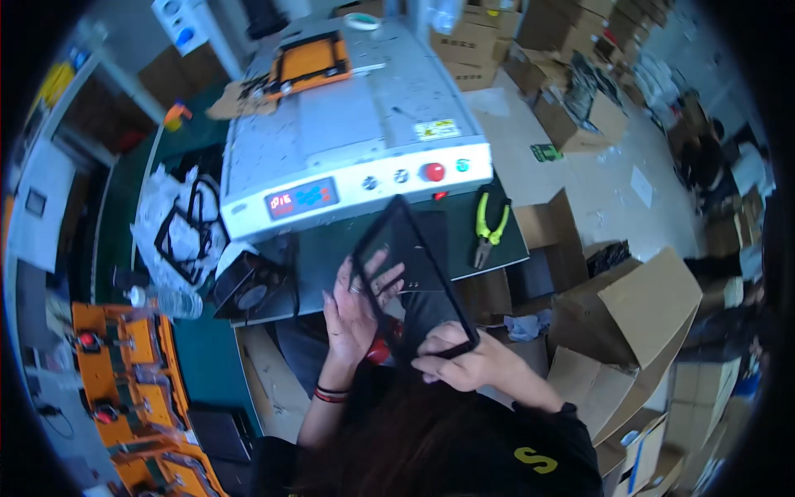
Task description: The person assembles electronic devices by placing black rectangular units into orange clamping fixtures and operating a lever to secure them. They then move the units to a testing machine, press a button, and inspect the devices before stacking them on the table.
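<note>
A black rectangular frame with a see-through middle stands tilted in front of me. My right hand pinches its lower right corner between thumb and fingers. My left hand is open at the frame's left side, with its fingers spread and some of them visible through the middle. Whether those fingertips touch the frame I cannot tell. Beyond the frame is a white bench machine with a lit display, knobs and a red button. Yellow-green handled pliers lie on the green table to the right.
A plastic bag with black frames lies at the left, near a clear bottle. Orange clamp fixtures line the lower left. On the machine rests an orange fixture. Open cardboard boxes crowd the right; people are farther off.
</note>
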Tool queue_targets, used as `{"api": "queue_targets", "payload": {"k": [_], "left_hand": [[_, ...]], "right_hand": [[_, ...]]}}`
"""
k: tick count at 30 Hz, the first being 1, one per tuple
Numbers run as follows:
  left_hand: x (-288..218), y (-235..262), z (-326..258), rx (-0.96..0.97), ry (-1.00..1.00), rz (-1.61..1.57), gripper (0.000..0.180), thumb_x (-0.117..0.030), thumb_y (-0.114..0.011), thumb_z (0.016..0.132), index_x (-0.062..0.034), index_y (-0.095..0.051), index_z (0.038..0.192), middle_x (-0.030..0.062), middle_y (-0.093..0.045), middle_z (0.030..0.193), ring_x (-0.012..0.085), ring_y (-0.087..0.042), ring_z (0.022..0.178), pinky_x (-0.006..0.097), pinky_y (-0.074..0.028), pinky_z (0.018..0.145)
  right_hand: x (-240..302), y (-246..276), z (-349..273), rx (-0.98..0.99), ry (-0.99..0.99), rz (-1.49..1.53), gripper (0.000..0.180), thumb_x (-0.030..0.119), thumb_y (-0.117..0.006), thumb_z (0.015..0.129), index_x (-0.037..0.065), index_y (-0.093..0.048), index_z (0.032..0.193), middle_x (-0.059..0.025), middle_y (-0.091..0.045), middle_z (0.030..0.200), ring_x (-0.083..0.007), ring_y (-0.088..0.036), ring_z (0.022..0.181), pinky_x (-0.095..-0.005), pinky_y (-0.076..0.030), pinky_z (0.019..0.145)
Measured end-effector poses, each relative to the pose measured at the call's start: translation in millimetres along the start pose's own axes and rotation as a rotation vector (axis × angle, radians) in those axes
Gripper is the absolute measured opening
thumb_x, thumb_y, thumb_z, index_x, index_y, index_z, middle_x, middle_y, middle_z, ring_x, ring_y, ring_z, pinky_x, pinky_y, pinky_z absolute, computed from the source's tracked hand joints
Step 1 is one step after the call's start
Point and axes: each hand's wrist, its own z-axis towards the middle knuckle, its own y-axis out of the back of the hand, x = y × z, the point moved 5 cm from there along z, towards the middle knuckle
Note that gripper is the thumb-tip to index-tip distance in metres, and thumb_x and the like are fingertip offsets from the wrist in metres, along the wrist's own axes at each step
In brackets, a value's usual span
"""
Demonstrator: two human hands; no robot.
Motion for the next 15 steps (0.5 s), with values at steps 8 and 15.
{"api": "queue_targets", "payload": {"k": [8,15], "left_hand": [[-86.0,31.2,-18.3,-0.175,-0.089,0.189,0.044,-0.023,-0.032,0.101,-0.0133,-0.018,0.142,0.0206,-0.038,0.139,0.0382,-0.051,0.117,0.045,-0.051,0.091],[-90.4,23.7,-10.1,-0.013,-0.047,0.12,0.046,-0.025,-0.029,0.101,-0.0169,-0.01,0.142,0.0255,-0.037,0.137,0.0409,-0.049,0.119,0.053,-0.046,0.095]], "right_hand": [[-13.7,-72.6,-10.7,-0.044,-0.332,-0.037,0.025,-0.002,-0.066,0.077,0.002,-0.06,0.101,-0.0097,-0.065,0.083,-0.0235,-0.062,0.07,-0.0333,-0.049,0.064],[-22.9,-65.1,-2.9,-0.137,-0.312,-0.229,0.039,0.004,-0.077,0.064,0.008,-0.069,0.101,-0.0069,-0.062,0.083,-0.0234,-0.059,0.077,-0.035,-0.048,0.068]]}}
